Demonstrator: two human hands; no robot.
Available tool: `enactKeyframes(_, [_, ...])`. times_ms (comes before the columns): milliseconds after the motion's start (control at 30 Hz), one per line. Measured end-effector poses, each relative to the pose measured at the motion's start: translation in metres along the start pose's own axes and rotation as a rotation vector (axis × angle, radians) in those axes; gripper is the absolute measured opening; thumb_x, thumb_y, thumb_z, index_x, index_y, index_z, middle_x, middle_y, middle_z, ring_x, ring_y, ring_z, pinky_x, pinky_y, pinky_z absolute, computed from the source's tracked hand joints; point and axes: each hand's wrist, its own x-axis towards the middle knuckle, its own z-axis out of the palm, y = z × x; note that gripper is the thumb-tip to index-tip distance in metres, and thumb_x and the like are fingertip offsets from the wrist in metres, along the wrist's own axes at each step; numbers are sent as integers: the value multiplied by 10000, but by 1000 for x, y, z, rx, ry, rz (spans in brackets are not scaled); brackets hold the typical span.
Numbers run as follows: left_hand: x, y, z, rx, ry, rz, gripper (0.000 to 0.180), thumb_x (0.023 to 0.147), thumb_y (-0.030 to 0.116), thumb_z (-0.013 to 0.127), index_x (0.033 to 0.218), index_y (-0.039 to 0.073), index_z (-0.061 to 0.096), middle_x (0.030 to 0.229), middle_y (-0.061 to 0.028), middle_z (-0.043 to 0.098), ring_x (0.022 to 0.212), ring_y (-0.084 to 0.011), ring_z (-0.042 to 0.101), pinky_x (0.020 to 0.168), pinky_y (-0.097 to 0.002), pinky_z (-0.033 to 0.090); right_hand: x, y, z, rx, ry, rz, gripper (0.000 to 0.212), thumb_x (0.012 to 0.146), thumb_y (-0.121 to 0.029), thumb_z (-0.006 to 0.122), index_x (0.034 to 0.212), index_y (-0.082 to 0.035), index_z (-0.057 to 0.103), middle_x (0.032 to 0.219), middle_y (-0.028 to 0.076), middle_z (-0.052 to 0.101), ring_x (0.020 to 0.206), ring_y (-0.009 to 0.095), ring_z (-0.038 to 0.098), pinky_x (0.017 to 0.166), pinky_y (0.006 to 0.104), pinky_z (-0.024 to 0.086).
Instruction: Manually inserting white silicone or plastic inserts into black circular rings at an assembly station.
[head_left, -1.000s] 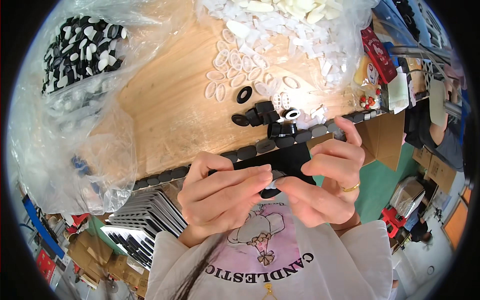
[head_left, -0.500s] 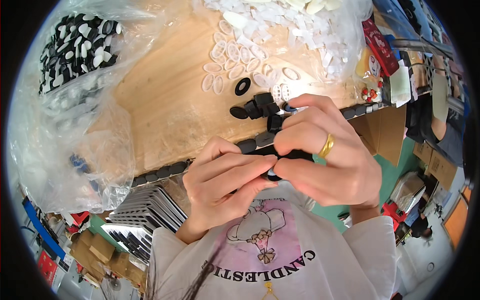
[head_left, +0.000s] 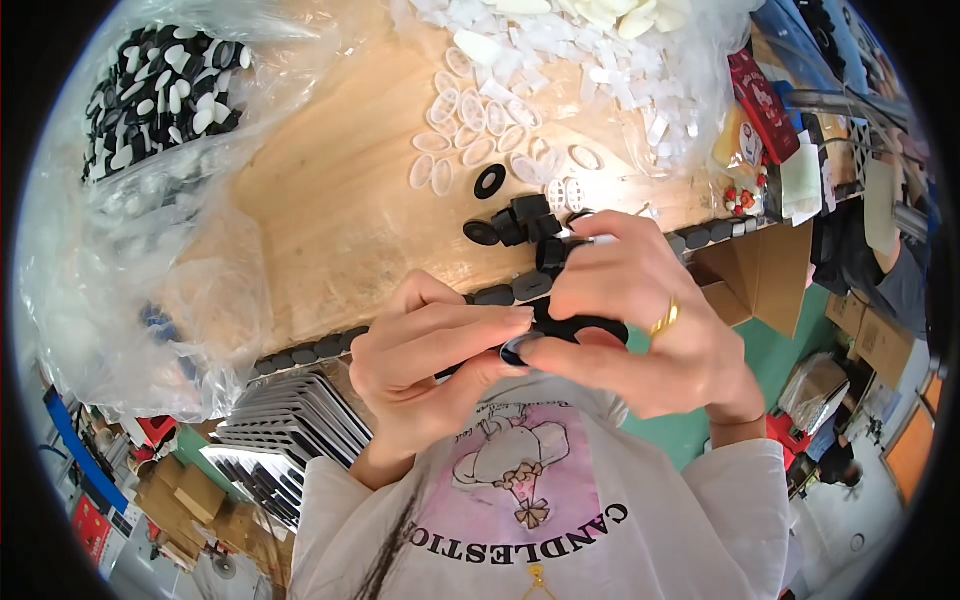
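Observation:
A small black oval part with a pale bluish face (head_left: 515, 349) is pinched between the thumb and fingers of my left hand (head_left: 425, 345). My right hand (head_left: 645, 320), with a gold ring, presses its thumb onto that part's face. The right index finger is stretched toward a small black piece (head_left: 577, 218) at the table's edge; whether it touches it is unclear. Just beyond my hands lie several black plastic pieces (head_left: 512, 226), a black oval ring (head_left: 490, 181) and two white slotted ovals (head_left: 564, 194).
Clear oval rings (head_left: 470, 112) and a heap of white translucent pieces (head_left: 600, 70) lie farther back on the wooden table (head_left: 340, 190). A plastic bag of black and white ovals (head_left: 165, 95) sits at left. Dark padding (head_left: 305, 353) lines the near edge. Stacked trays (head_left: 290, 440) stand lower left.
Both hands have shifted slightly left. The oval part now shows more of its pale face, and my right thumb lies across it.

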Motion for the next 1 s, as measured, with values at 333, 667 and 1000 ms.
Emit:
enactKeyframes(333, [-16,-11,-5,-1,144,-221,283,731,30,817,996,-39,745,926,-131,749,772,-175,654,667,-259,467,2,48,5,347,27,262,255,724,-2,721,967,-68,759,1021,98,622,1023,292,584,873,390,478])
enactKeyframes(667, [-14,-30,3,-79,275,-321,300,780,-102,734,1071,-30,724,1014,-118,716,864,-163,695,748,-249,570,24,104,20,-532,38,122,228,715,-39,767,914,-61,659,912,57,629,900,262,576,821,384,414])
enactKeyframes(1000, [-11,-19,6,32,179,-273,307,784,-80,741,1087,-31,720,1015,-139,720,859,-165,696,727,-247,566,1,35,31,-156,203,-127,181,658,82,716,828,37,673,921,154,639,645,227,619,533,298,494])
